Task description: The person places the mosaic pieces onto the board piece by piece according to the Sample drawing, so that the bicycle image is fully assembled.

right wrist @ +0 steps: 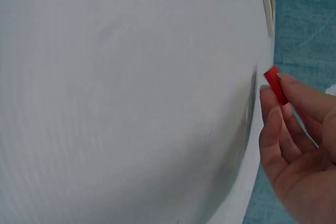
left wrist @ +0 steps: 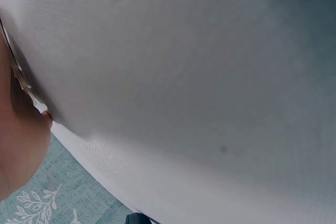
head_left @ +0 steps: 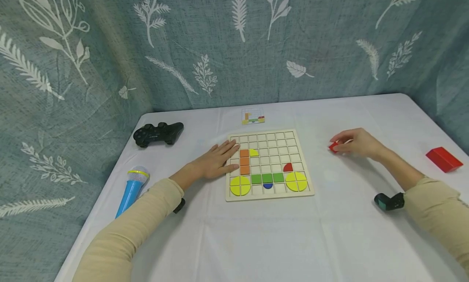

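Observation:
A square wooden grid board (head_left: 282,147) lies on the white table, with coloured pieces set in its cells. On it are two yellow circles (head_left: 239,186), a column of orange squares (head_left: 244,162), a row of green squares (head_left: 267,178), a blue half-circle (head_left: 268,186), a yellow piece (head_left: 253,152) and a red quarter piece (head_left: 288,167). My left hand (head_left: 216,162) rests with straight fingers on the board's left edge. To the right of the board, my right hand (head_left: 353,143) pinches a small red piece (right wrist: 276,85) between thumb and fingertips, over the table.
A small pattern card (head_left: 253,116) lies behind the board. At the left are a black game controller (head_left: 158,134) and a blue toy microphone (head_left: 132,190). A red block (head_left: 444,159) sits near the right table edge. A leaf-patterned curtain (head_left: 256,50) hangs behind.

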Demonstrator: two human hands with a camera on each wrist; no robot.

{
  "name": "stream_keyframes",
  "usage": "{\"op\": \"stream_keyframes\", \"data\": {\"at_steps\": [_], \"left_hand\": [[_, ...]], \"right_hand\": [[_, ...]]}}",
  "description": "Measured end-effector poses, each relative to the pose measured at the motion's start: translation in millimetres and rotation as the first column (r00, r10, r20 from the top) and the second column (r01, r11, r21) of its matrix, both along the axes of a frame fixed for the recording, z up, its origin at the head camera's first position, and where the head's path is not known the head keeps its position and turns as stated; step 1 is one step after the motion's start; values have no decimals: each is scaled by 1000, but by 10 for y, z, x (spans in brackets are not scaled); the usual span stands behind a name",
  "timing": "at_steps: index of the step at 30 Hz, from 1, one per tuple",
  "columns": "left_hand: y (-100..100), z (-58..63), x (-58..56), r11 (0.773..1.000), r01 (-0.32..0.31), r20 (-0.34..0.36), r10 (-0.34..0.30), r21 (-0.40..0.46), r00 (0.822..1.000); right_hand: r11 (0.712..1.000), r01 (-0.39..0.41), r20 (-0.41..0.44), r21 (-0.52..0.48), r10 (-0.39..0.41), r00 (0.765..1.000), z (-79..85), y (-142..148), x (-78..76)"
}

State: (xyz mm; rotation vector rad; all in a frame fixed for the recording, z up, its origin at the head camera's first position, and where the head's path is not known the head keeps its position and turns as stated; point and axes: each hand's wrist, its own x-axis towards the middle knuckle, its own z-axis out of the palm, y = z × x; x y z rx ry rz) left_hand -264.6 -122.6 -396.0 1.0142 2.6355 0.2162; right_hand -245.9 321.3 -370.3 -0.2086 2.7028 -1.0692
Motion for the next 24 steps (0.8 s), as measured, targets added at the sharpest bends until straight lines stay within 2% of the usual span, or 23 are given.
{"op": "stream_keyframes", "data": {"at_steps": [8,12,19,24], "left_hand": [[-2,0,-4,1000,1,4,-1,0,1000],[-1,4,0,1000,0,6,0,0,1000],[0,9,3,1000,1,8,-1,-8,1000],[4,9,3,1000,8,8,-8,-1,1000]], "right_hand": [[998,9,64,-67,-4,998,25,-223,86],[992,11,122,-126,4,992,14,-328,121],[992,-13,175,-123,34,984,-26,-506,157],[985,2,219,-172,36,975,-51,-626,185]]}}
